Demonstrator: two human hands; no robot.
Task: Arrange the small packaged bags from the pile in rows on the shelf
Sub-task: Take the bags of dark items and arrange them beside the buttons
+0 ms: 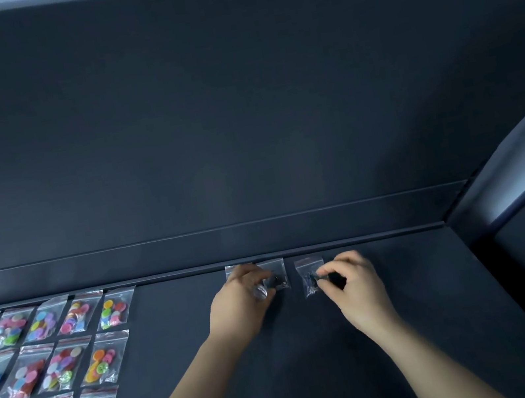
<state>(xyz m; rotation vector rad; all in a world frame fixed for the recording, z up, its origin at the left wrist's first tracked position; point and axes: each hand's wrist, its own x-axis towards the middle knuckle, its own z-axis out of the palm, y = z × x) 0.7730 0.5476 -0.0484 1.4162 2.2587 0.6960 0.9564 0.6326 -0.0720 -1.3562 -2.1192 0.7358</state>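
Observation:
On the dark shelf [313, 346], close to its back edge, lie clear small bags with dark contents. My left hand [240, 303] rests on two of them, its fingers pinching the right bag [278, 277]; the left bag [233, 269] is mostly hidden under the hand. My right hand [355, 282] pinches the lower edge of a third clear bag [310, 276] a little to the right. At the left, several bags of coloured buttons [83, 359] lie in neat rows.
A low ledge [263, 256] and a tall dark back panel [240, 115] close the shelf at the rear. A dark side wall [524, 259] bounds it on the right. No pile of bags is in view.

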